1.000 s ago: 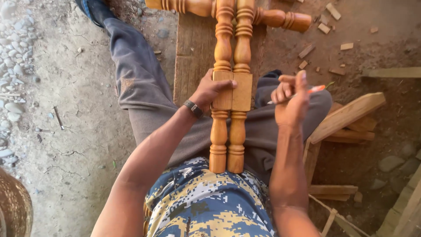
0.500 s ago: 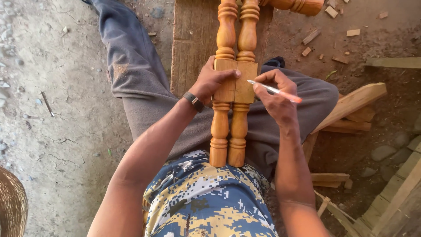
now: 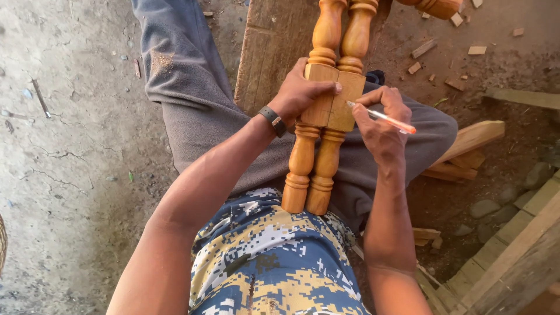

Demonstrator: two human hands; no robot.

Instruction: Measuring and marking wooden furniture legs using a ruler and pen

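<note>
Two turned wooden legs lie side by side along the person's lap, near ends butted against the shirt — stiff, smooth-varnished, likely to roll. The left hand clamps over their square blocks, the flat, surest hold. The right hand pinches an orange pen, tip on the block. Beyond, a plank.

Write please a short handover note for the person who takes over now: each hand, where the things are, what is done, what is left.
Left hand: grip on the square blocks of the two turned wooden legs, holding them side by side on the lap.
Right hand: holds an orange pen, tip on the right block.
Done: a faint line shows on the blocks.
Left: cannot tell how far the marking goes.
Near: wooden plank under the legs, wood scraps on the ground.
</note>
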